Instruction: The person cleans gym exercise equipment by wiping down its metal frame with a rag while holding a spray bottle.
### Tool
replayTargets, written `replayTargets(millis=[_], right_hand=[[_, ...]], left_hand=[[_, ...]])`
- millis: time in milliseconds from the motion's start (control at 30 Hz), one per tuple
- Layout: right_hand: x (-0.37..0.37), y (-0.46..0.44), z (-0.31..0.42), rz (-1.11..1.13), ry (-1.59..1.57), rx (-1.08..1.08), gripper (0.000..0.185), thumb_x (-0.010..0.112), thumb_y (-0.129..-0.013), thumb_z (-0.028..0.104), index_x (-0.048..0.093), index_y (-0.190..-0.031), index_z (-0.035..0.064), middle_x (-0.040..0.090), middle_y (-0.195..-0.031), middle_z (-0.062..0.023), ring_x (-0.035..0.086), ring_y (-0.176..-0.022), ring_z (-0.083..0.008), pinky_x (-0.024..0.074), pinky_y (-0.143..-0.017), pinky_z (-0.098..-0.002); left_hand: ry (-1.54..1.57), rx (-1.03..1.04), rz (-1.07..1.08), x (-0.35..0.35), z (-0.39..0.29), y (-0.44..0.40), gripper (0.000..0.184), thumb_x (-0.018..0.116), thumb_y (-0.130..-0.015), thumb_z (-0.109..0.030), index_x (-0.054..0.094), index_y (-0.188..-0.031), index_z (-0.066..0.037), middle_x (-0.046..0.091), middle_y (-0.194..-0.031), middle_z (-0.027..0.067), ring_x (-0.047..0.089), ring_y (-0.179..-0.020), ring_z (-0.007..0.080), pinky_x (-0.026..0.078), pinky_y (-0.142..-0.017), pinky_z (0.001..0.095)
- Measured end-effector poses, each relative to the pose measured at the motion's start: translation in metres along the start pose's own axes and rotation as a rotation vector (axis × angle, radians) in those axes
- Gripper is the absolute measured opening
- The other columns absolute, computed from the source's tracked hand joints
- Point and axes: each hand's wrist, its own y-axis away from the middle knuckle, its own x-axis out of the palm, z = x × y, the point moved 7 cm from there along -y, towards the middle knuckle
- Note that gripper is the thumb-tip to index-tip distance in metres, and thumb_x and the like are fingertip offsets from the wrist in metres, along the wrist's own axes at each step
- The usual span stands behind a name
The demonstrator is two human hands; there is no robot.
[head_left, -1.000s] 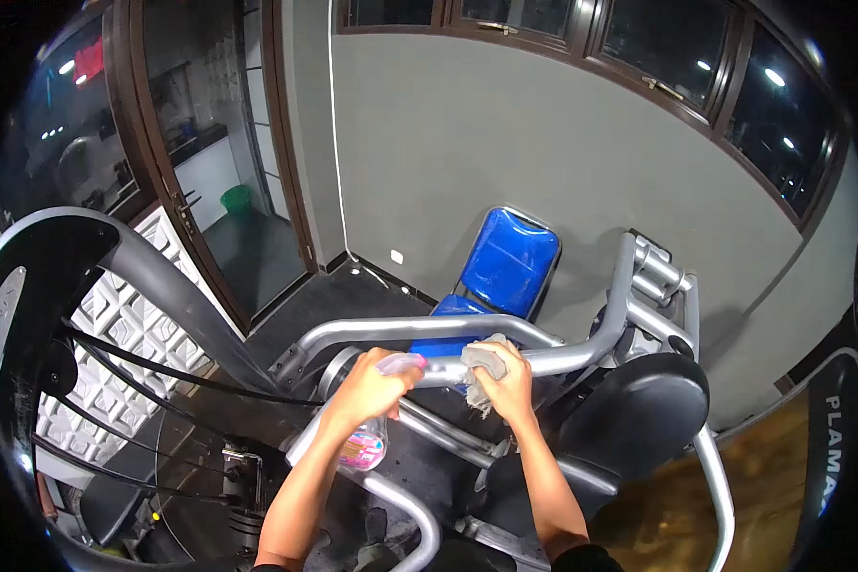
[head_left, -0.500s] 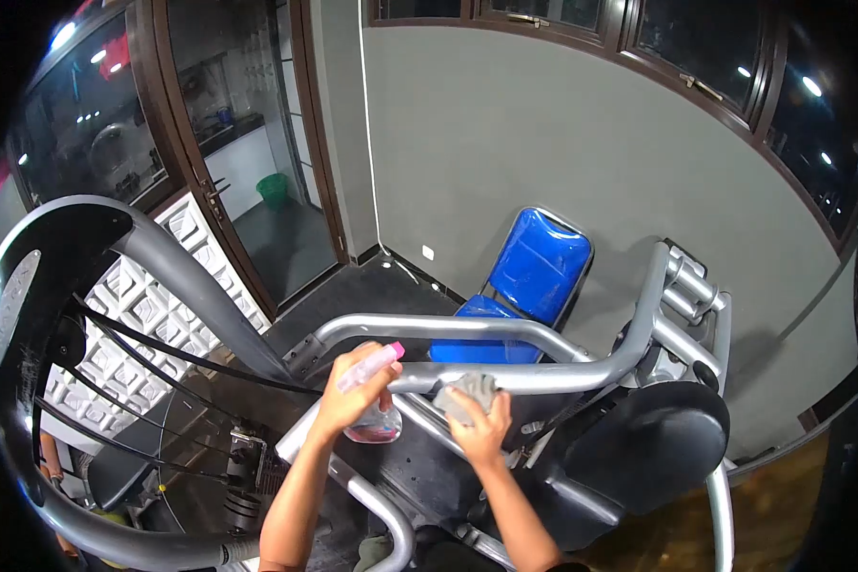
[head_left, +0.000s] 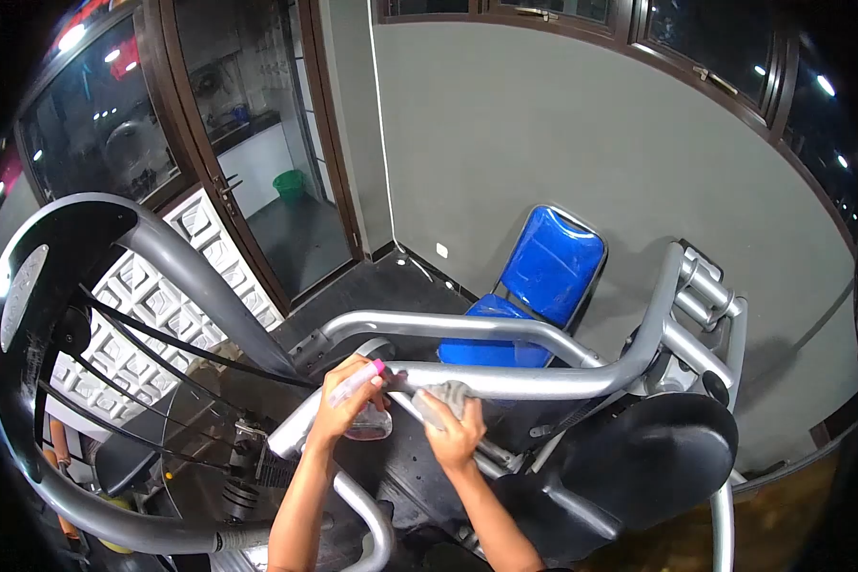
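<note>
My left hand (head_left: 341, 408) is closed round a clear spray bottle (head_left: 370, 425) with a pink-tipped nozzle, held just in front of a silver machine tube (head_left: 534, 381). The bottle's upper part is partly covered by my fingers. In my right hand (head_left: 458, 437) is a crumpled grey cloth (head_left: 445, 400), pressed against the lower side of that tube, a short way right of the bottle. A second silver tube (head_left: 439, 326) runs behind, roughly parallel to the first.
A black padded seat (head_left: 639, 458) lies to the right of my hands. Black cables (head_left: 172, 360) and a curved grey frame (head_left: 200, 286) stand on the left. Behind the tubes is a blue folding chair (head_left: 553, 262) by the grey wall (head_left: 582, 133). A glass door (head_left: 257, 162) is at the back left.
My right hand has moved left with the cloth along the tube, closer to the spray bottle. The bottle's nozzle has shifted slightly left and down. The whole view has turned a little.
</note>
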Motion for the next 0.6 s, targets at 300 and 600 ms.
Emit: replayTargets(millis=[300, 600], right_hand=[[-0.048, -0.045, -0.011, 0.321, 0.061, 0.193, 0.043, 0.084, -0.068, 0.021, 0.073, -0.109, 0.0292, 0.059, -0.1, -0.0085, 0.065, -0.092, -0.032, 0.056, -0.071, -0.0445], [0.01, -0.069, 0.028, 0.595, 0.104, -0.014, 0.038, 0.074, -0.08, 0.024, 0.069, -0.117, 0.0188, 0.058, -0.119, -0.0139, 0.065, -0.101, -0.039, 0.0563, -0.082, -0.046]], left_hand=[[-0.256, 0.067, 0.027, 0.0, -0.003, -0.002, 0.026, 0.064, -0.092, -0.023, 0.068, -0.085, 0.002, 0.061, -0.075, 0.0083, 0.064, -0.069, 0.0189, 0.053, -0.064, 0.0331], [-0.377, 0.082, 0.086, 0.01, -0.011, -0.006, 0.023, 0.068, -0.091, -0.02, 0.067, -0.083, 0.001, 0.06, -0.072, 0.0078, 0.062, -0.066, 0.0195, 0.049, -0.061, 0.0344]])
